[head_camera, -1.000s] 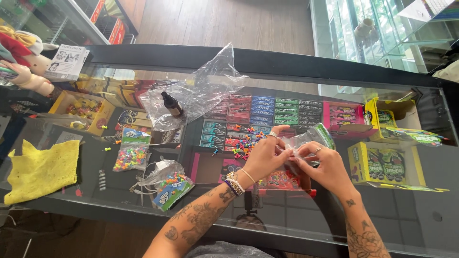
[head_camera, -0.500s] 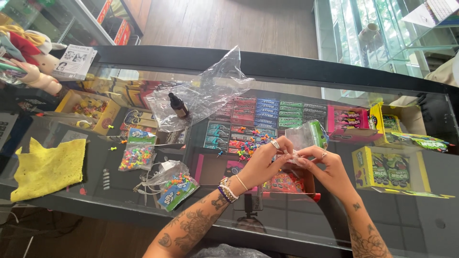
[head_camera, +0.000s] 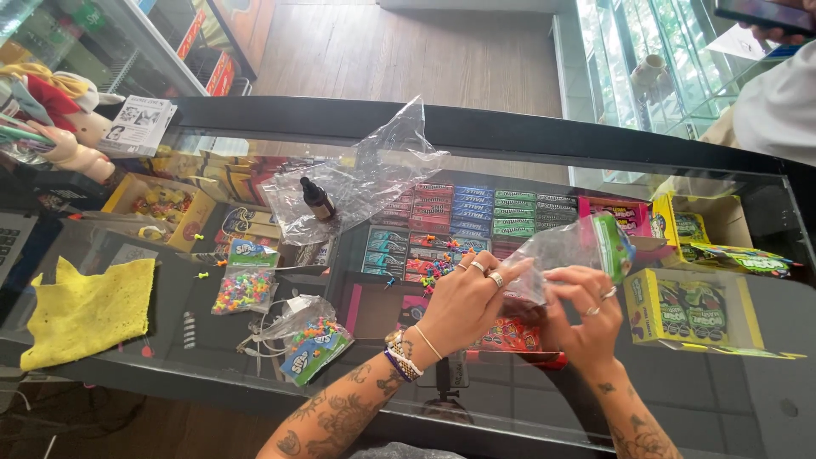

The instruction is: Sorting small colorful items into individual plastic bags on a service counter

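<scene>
A shop's glass display counter (head_camera: 765, 374), black-framed, seen from above, with a wood floor beyond. Nearest, two tattooed forearms reaching up from the lower edge. Left hand (head_camera: 466, 299), ringed and with bracelets at the wrist, fingers curled together and pinching the lower left side of a small clear plastic bag (head_camera: 568, 255) with a green header. Right hand (head_camera: 585, 313), also ringed, fingers bent and pinching the same bag from the lower right. Bag held just above the glass, right of the counter's middle, tilted with its green top up and to the right; contents too blurred to tell. Under the glass below the hands, a red candy package (head_camera: 510, 337).

Left of the hands, lying on the glass: an opened bead packet (head_camera: 313, 343) with a blue label, then a second packet of coloured beads (head_camera: 245, 284) with a green header, a few loose coloured pieces scattered near both. Further left, a yellow cloth (head_camera: 85, 311) spread flat near the counter's edge.

Right of the hands, under the glass, a yellow box of sweets (head_camera: 690, 309). Mid-counter, rows of gum packs (head_camera: 476, 214) in red, blue and green below the glass. Above these, a large crumpled clear plastic bag (head_camera: 374, 174) on the surface with a small dark dropper bottle (head_camera: 317, 199) upright, touching its left part.

Far left, a plush toy (head_camera: 59, 119) and a printed card (head_camera: 139, 126). Far right corner, another person's white sleeve (head_camera: 778, 106).
</scene>
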